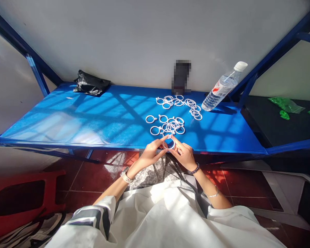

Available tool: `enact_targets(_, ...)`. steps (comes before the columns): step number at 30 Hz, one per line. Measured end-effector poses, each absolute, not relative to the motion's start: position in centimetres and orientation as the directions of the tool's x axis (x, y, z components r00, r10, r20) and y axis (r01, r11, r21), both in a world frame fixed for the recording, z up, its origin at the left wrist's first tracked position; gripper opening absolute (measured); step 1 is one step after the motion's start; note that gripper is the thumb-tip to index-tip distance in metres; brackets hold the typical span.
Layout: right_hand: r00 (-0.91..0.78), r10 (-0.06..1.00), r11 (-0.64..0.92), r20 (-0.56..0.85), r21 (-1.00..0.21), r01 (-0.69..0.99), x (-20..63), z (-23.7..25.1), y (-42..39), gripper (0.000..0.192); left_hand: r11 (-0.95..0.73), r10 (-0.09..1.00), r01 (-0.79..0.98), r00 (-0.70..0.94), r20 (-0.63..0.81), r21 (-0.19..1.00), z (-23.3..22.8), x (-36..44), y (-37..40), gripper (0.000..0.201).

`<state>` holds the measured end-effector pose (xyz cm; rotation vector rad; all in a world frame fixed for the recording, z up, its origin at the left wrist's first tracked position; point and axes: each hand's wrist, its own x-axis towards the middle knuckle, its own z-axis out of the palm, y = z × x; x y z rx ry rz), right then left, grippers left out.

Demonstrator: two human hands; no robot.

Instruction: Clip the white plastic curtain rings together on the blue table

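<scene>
At the front edge of the blue table, a white plastic curtain ring is held upright between both hands. My left hand pinches its left side with thumb and forefinger. My right hand grips the opposite side the same way, and the fingertips nearly meet at the small eyelet on top. Just beyond the fingers lies a loose pile of similar white rings, some overlapping. Farther back, a second cluster of rings spreads toward the bottle.
A water bottle with a white cap stands at the right rear of the table. A black plastic package lies at the left rear. A pixelated dark object stands against the wall. Blue metal bars flank the table.
</scene>
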<state>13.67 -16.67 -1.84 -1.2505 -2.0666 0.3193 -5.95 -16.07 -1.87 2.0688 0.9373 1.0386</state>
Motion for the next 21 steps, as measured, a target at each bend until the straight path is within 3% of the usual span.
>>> enact_targets(21,-0.281,0.865,0.488,0.417,-0.56,0.669,13.59,-1.88,-16.67,0.055,-0.529,0.821,0.3,0.419,0.388,0.794,-1.66,-5.9,-16.16,0.053)
